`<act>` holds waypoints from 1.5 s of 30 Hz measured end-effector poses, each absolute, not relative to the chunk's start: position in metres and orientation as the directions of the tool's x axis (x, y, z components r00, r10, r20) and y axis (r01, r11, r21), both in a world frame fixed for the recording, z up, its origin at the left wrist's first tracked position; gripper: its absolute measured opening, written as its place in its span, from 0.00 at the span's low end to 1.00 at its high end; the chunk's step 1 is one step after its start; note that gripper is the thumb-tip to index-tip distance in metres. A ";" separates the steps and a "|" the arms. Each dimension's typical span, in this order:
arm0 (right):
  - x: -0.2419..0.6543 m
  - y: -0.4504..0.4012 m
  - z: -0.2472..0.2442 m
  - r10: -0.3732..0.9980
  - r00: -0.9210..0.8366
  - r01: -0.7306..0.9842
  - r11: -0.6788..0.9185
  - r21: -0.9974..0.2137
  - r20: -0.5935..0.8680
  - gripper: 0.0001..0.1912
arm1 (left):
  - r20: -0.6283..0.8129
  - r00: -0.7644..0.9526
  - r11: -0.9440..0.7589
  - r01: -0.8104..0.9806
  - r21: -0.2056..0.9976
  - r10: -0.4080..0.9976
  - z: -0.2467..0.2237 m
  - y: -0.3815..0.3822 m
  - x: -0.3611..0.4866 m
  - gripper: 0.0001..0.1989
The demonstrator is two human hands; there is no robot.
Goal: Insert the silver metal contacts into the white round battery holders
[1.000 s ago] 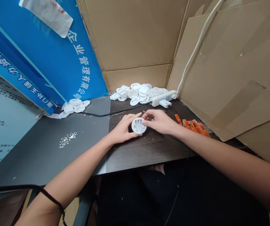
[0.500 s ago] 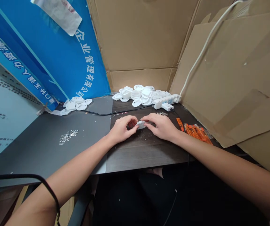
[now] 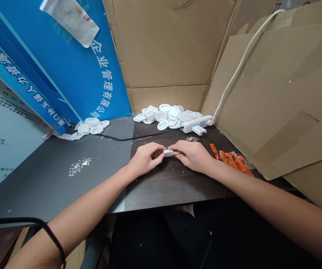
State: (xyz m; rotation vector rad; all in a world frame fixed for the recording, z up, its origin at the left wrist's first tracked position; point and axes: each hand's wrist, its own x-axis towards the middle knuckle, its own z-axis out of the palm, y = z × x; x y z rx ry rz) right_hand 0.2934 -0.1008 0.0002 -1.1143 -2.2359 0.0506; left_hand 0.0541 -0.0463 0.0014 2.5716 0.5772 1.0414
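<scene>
A small white plastic part [image 3: 168, 152] is held up just above the dark table between both hands. My left hand [image 3: 146, 158] pinches its left edge with thumb and fingers. From the other side, my right hand [image 3: 193, 155] grips the right edge. A thin dark strip [image 3: 178, 154] shows at the right fingertips; what it is I cannot make out. Beyond the hands lies a pile of round white plastic parts [image 3: 163, 116]. Small metal pieces [image 3: 192, 139] are heaped just behind my right hand.
A white power strip [image 3: 197, 124] with a plugged-in charger [image 3: 199, 130] stands at the back. Orange-handled items [image 3: 235, 161] lie on the right. To the left are more white parts [image 3: 89, 126] and scattered shiny bits [image 3: 80, 166]. Cardboard walls [image 3: 169, 52] and a blue panel [image 3: 73, 63] enclose the table.
Both hands sit slightly lower in view, still on the white part. The part has tilted, so its lower face shows less. The camera view has shifted a little.
</scene>
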 end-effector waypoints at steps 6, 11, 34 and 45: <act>0.287 -0.107 0.004 0.791 -0.454 0.742 0.591 -0.317 0.411 0.12 | 0.510 0.704 -0.850 0.268 0.454 0.494 0.003 -0.051 0.053 0.04; 0.283 -0.109 -0.001 0.805 -0.447 0.812 0.548 -0.201 0.390 0.14 | 0.499 0.690 -0.840 0.322 0.436 0.524 -0.001 -0.058 0.055 0.04; 0.257 -0.106 0.009 0.906 -0.417 0.904 0.421 -0.071 0.065 0.21 | 0.193 0.620 -0.631 0.776 -0.011 0.760 0.061 0.158 0.077 0.31; 0.259 -0.105 0.007 0.897 -0.435 0.892 0.441 -0.099 0.074 0.21 | 0.126 0.620 -0.632 0.763 0.135 0.774 0.077 0.175 0.119 0.25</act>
